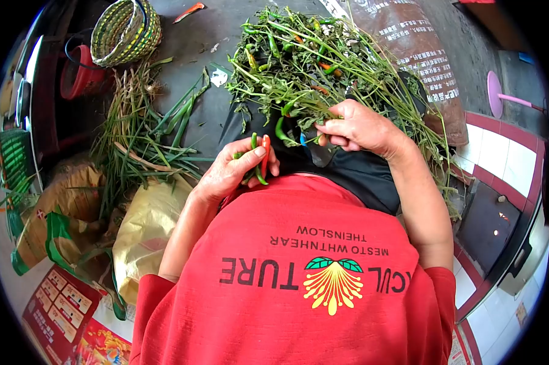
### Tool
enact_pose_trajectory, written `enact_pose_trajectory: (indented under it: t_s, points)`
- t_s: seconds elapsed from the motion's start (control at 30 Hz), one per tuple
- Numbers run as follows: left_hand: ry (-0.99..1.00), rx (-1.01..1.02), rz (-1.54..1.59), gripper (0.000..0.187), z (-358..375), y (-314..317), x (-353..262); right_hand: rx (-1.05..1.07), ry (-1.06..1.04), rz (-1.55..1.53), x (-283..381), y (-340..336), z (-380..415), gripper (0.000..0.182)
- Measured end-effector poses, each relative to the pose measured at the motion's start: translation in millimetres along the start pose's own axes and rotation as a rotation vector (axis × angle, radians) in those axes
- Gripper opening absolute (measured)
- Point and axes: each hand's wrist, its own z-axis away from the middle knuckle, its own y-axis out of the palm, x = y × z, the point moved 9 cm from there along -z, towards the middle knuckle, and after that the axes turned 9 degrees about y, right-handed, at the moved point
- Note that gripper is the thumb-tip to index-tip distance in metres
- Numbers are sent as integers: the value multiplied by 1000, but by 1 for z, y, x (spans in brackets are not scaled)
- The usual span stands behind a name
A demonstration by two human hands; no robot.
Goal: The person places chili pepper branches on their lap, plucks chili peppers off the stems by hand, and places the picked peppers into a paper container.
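My left hand (pixel 233 167) is closed around several chili peppers, among them a red chili (pixel 266 152) and a green chili (pixel 254 142) poking out past the thumb. With thumb and fingers pinched together, my right hand (pixel 361 129) grips a stem of the uprooted chili plants (pixel 305 61). These lie in a leafy heap over my lap and beyond, with green and orange-red chilies among the wilted leaves. A curved green chili (pixel 281 130) hangs between my two hands, close to the right fingertips.
At left lie long green onions (pixel 134 131) beside a yellow sack (pixel 149 234). A woven basket (pixel 117 36) and a red bucket (pixel 79 76) stand at upper left. A brown printed sack (pixel 417 36) lies at upper right, and a pink round-headed object (pixel 494 94) stands farther right.
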Motion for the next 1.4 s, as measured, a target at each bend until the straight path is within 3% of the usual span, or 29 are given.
enact_pose_trajectory:
  t_s: [0.3, 0.57, 0.67, 0.7, 0.77, 0.83, 0.9, 1.1, 1.4]
  points:
    - [271, -253, -24, 21, -18, -6, -35, 95, 51, -9, -3, 7, -4, 22]
    - [197, -219, -155, 19, -30, 0, -24, 24, 128, 151, -8, 7, -11, 20]
    - [133, -202, 31, 19, -25, -3, -12, -158, -55, 486, 13, 10, -6, 19]
    - [84, -187, 98, 19, -22, -3, -7, -349, -208, 704, 21, 12, 2, 22]
    - [-18, -157, 231, 19, -15, -4, 4, -646, -293, 1011, 40, 30, 32, 28]
    - [-61, -152, 269, 18, -8, -3, 8, -686, -432, 936, 55, 42, 49, 35]
    - [-87, -130, 274, 18, -4, -3, 11, -658, -426, 780, 59, 36, 46, 33]
    - [-133, -101, 231, 20, 0, -1, 20, -471, -495, 577, 45, 51, 10, 17]
    - [-186, -70, 216, 20, 0, -2, 26, -470, -582, 608, 46, 58, 7, 12]
